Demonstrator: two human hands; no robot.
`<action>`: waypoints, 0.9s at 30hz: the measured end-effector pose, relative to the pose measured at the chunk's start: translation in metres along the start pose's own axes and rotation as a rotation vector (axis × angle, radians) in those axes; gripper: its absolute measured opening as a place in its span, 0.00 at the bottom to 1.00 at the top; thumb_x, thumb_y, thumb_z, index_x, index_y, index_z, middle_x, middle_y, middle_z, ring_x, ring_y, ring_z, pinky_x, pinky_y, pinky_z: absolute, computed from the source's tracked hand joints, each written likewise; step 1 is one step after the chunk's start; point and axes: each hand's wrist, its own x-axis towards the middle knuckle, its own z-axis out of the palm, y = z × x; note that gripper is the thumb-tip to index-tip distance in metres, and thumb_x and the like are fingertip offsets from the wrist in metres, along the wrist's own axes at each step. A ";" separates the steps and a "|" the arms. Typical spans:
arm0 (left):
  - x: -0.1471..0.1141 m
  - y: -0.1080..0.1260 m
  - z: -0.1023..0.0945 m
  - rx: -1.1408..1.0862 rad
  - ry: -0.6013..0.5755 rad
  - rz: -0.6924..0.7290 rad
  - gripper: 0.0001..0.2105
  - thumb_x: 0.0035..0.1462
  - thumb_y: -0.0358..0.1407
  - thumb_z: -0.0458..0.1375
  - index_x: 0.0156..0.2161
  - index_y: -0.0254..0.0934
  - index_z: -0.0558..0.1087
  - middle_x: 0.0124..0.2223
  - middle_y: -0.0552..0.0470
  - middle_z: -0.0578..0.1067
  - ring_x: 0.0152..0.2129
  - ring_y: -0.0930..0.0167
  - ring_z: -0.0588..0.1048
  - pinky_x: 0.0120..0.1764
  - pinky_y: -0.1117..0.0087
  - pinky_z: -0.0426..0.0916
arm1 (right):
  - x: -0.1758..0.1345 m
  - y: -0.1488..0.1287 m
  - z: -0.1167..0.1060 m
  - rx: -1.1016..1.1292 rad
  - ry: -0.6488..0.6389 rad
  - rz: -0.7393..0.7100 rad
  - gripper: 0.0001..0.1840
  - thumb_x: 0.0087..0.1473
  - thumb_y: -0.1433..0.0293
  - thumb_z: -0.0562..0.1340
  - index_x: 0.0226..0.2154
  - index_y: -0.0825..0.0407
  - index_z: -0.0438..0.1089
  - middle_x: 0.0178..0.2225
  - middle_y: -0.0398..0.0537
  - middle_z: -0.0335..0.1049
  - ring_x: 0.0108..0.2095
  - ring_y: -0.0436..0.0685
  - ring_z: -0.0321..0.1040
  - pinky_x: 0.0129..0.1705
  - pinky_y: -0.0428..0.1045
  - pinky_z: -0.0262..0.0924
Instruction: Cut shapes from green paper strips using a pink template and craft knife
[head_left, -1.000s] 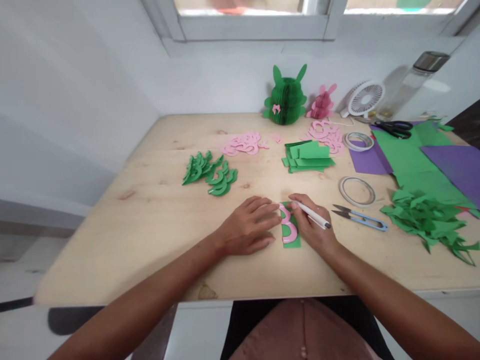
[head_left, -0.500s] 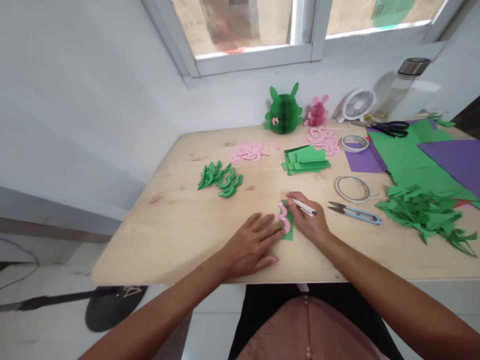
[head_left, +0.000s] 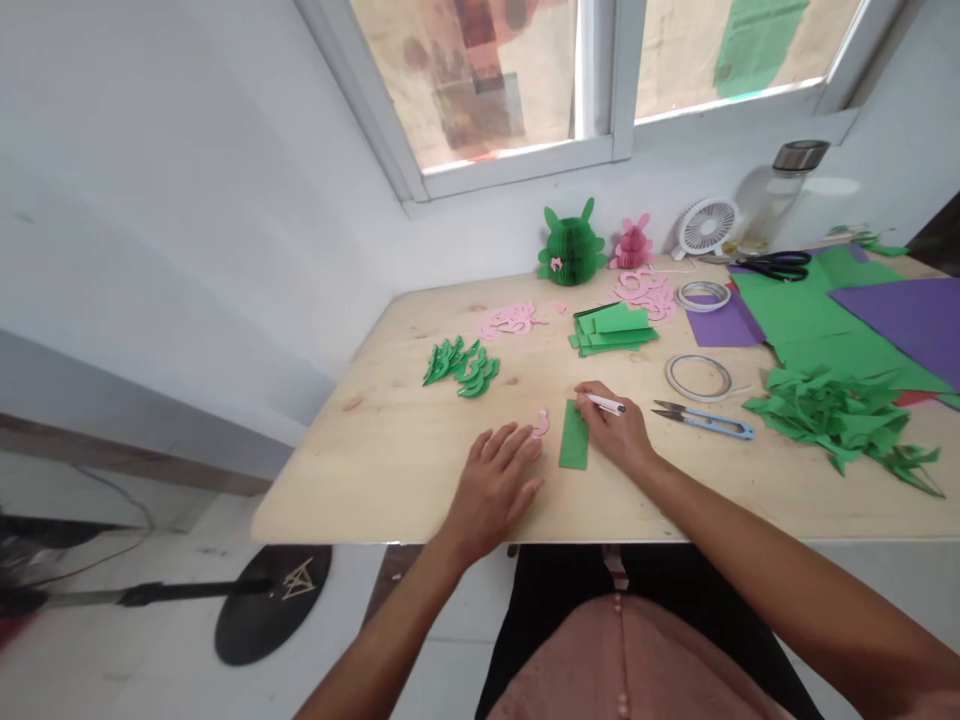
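My left hand [head_left: 496, 485] lies palm down on the table with fingers stretched out. Its fingertips rest on a curved pink paper cutout [head_left: 541, 424], partly hidden beneath them. Just right of the cutout is a plain green paper rectangle [head_left: 574, 440], flat on the wood. My right hand [head_left: 616, 435] grips a white pen [head_left: 604, 403] at the rectangle's upper right edge. The pen's tip is hidden by my fingers. Beyond the hands sit a stack of green paper strips [head_left: 613, 330] and a pile of curved green cutouts [head_left: 461, 367].
Blue-handled snips [head_left: 705, 420], a tape roll [head_left: 699, 378] and green scraps [head_left: 840, 420] lie to the right. Pink cutouts [head_left: 511, 320], a green paper figure [head_left: 572, 250], a pink one [head_left: 631, 245] and a fan [head_left: 706, 228] stand farther back. Black scissors [head_left: 776, 265] rest on coloured sheets.
My left hand has slid left, taking the pink cutout off the green rectangle, which now shows whole. My right hand stays beside the rectangle with the pen. The view has shifted slightly.
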 end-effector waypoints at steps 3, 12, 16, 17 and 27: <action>0.007 0.019 0.005 -0.034 -0.017 0.017 0.21 0.66 0.39 0.50 0.61 0.36 0.66 0.63 0.42 0.67 0.63 0.59 0.60 0.62 0.51 0.56 | 0.001 0.001 0.000 0.005 0.000 -0.009 0.13 0.62 0.62 0.54 0.43 0.44 0.73 0.29 0.42 0.79 0.32 0.56 0.76 0.33 0.47 0.64; 0.007 0.032 0.022 -0.033 -0.034 -0.028 0.21 0.67 0.41 0.49 0.61 0.36 0.67 0.63 0.42 0.67 0.63 0.59 0.62 0.62 0.51 0.57 | 0.001 0.004 0.002 0.038 0.010 0.004 0.12 0.63 0.62 0.54 0.43 0.44 0.72 0.30 0.42 0.79 0.33 0.56 0.77 0.34 0.46 0.65; 0.008 0.034 0.023 -0.002 -0.020 -0.054 0.21 0.67 0.40 0.49 0.61 0.35 0.66 0.63 0.42 0.68 0.62 0.61 0.62 0.61 0.54 0.59 | 0.001 0.006 0.004 0.058 0.024 0.017 0.13 0.63 0.63 0.53 0.43 0.45 0.72 0.31 0.43 0.79 0.32 0.56 0.77 0.33 0.46 0.65; 0.008 0.034 0.023 0.008 -0.013 -0.064 0.21 0.67 0.40 0.49 0.61 0.36 0.66 0.63 0.43 0.68 0.62 0.62 0.63 0.61 0.54 0.59 | 0.002 0.007 0.004 0.061 0.028 0.018 0.13 0.63 0.63 0.53 0.44 0.45 0.71 0.31 0.43 0.79 0.32 0.55 0.76 0.33 0.46 0.65; 0.007 0.032 0.038 0.122 0.093 -0.261 0.19 0.67 0.40 0.49 0.60 0.38 0.67 0.64 0.43 0.66 0.63 0.56 0.62 0.62 0.49 0.56 | 0.002 0.008 0.005 0.087 0.056 0.034 0.13 0.63 0.62 0.53 0.44 0.45 0.72 0.32 0.42 0.79 0.31 0.55 0.76 0.35 0.46 0.64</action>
